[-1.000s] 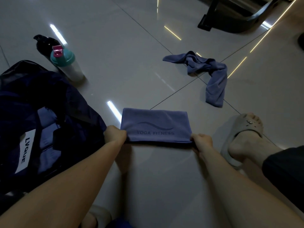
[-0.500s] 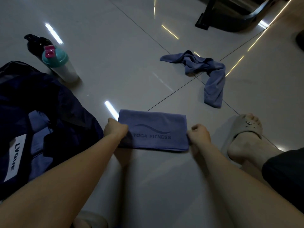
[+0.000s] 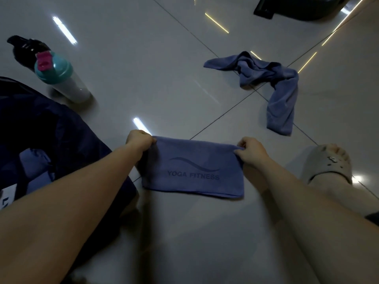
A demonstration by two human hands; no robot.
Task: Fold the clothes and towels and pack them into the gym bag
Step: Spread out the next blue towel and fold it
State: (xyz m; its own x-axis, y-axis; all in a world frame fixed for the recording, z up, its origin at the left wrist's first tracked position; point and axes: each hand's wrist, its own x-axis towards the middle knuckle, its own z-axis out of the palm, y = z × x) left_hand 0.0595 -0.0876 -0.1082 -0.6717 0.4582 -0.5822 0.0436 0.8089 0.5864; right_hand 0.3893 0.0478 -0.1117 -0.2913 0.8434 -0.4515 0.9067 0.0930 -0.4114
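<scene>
A folded blue towel (image 3: 194,171) printed "YOGA FITNESS" lies on the tiled floor in front of me. My left hand (image 3: 139,140) pinches its far left corner and my right hand (image 3: 251,151) pinches its far right corner. A second blue towel (image 3: 274,83) lies crumpled on the floor farther off to the right. The dark navy gym bag (image 3: 61,140) sits open at my left, with blue cloth showing inside it.
A white shaker bottle with a teal lid (image 3: 61,78) and a black bottle (image 3: 24,52) stand behind the bag. My foot in a grey slipper (image 3: 328,162) rests at the right. A dark piece of equipment (image 3: 297,7) is at the top right.
Both hands have moved from the towel's near edge to its far edge, still pinching the corners. The towel has shifted closer to me.
</scene>
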